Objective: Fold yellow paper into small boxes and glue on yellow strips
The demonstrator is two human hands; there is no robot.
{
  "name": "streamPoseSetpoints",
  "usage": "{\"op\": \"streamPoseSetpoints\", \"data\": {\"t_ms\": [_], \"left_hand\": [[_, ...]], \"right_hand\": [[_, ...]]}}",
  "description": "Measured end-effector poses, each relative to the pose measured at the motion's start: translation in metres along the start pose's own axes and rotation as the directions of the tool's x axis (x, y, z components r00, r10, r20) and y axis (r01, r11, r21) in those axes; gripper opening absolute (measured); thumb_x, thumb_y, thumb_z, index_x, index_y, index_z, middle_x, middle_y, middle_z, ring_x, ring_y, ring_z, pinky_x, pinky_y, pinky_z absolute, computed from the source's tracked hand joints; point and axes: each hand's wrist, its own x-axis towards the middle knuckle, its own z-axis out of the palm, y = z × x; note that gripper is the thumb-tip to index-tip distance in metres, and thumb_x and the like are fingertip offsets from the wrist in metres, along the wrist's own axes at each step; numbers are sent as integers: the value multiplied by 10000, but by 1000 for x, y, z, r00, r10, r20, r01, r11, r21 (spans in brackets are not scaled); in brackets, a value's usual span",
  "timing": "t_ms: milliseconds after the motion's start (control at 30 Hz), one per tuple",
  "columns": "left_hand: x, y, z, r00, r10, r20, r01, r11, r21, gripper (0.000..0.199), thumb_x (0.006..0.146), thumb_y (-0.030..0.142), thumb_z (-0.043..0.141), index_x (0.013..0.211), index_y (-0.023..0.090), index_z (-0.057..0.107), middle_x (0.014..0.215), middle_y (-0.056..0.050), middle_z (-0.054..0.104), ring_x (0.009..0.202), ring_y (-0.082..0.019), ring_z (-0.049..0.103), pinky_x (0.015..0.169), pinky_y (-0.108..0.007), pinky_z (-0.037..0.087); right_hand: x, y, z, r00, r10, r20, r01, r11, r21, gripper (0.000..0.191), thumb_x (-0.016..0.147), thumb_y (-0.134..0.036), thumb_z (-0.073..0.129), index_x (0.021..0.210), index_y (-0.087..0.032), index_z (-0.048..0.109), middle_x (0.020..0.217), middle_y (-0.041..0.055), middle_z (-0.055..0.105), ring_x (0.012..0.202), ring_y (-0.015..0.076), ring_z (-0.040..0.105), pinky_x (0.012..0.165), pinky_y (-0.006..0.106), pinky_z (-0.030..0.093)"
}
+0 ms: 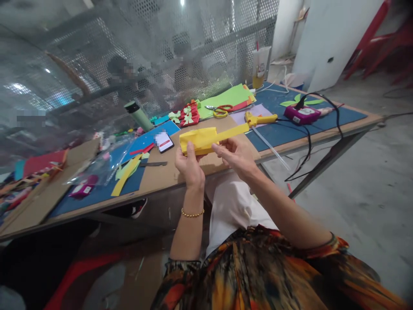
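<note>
My left hand [191,165] is closed on a folded yellow paper piece [198,138], its thumb lying on the near face. From the right side, my right hand [235,156] pinches the lower right end of the same piece. A long yellow strip [234,132] runs out from it to the right, over the fingers. Both hands are raised above the brown cardboard [158,175] at the table's front edge. Just beyond the strip's tip lies a yellow glue gun [260,119], with a clear glue stick [272,148] reaching past the table edge.
Behind the hands are scissors [221,111], green sheets [226,100] and red pieces with pale bows [189,115]. A phone [164,141], a green bottle [139,115] and yellow strips [127,175] lie or stand leftward. A purple power box [301,114] with black cables sits at right.
</note>
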Motion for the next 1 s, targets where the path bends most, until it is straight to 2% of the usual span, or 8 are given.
{"op": "streamPoseSetpoints", "data": {"t_ms": [167,367,567,767,833,900,967,1000], "left_hand": [[0,-2,3,995,95,-12,-95,995,30,431,796,526,891,960,209,649,861,2,734,730,-140,723,639,-253,619],[-3,2,6,998,55,2,-55,998,35,484,771,559,902,990,202,659,911,-18,752,748,-163,745,619,-265,611],[-9,9,7,998,63,12,-64,997,46,514,750,592,927,922,197,646,861,-6,738,723,-145,723,672,-277,634],[-11,7,2,995,52,89,-61,993,101,578,812,681,872,1017,203,619,976,-42,733,801,-170,743,726,-303,656],[-10,4,-4,986,87,141,-108,983,149,616,849,733,820,1096,214,596,1083,-80,730,883,-200,760,754,-322,665],[-8,0,-13,963,173,206,-222,944,244,661,912,775,727,1240,222,574,1218,-133,711,1015,-242,765,816,-357,674],[-6,-1,-24,906,321,275,-411,823,393,706,981,773,631,1397,210,544,1360,-192,669,1194,-293,731,956,-430,657],[-5,-1,-30,859,402,317,-511,716,476,710,1009,749,604,1448,195,543,1432,-220,639,1302,-323,688,1061,-480,617]], "right_hand": [[-7,-14,2,995,52,90,-55,998,30,711,571,-811,902,814,-176,693,723,5,694,419,61,516,369,226,382],[-1,-8,6,996,74,-51,-62,979,196,638,519,-686,988,754,-186,668,624,-40,641,377,58,491,335,214,399],[0,3,5,995,54,-83,-30,963,268,515,560,-564,985,704,-200,651,588,-58,617,372,54,494,329,200,396],[0,7,3,989,62,-134,-19,953,302,424,587,-462,974,680,-185,667,548,-59,599,357,56,482,337,202,399],[3,7,1,987,96,-132,-50,947,318,414,595,-431,986,678,-176,670,544,-60,595,355,52,473,341,200,398],[6,7,-2,983,136,-127,-89,942,323,390,632,-387,985,668,-173,661,546,-57,598,361,51,475,349,197,398],[10,6,-4,977,171,-126,-122,936,330,350,674,-321,965,656,-171,649,546,-57,601,369,50,476,361,194,403],[12,6,-4,974,189,-126,-137,932,337,329,691,-287,949,651,-171,644,542,-59,600,371,49,473,365,192,401]]}}
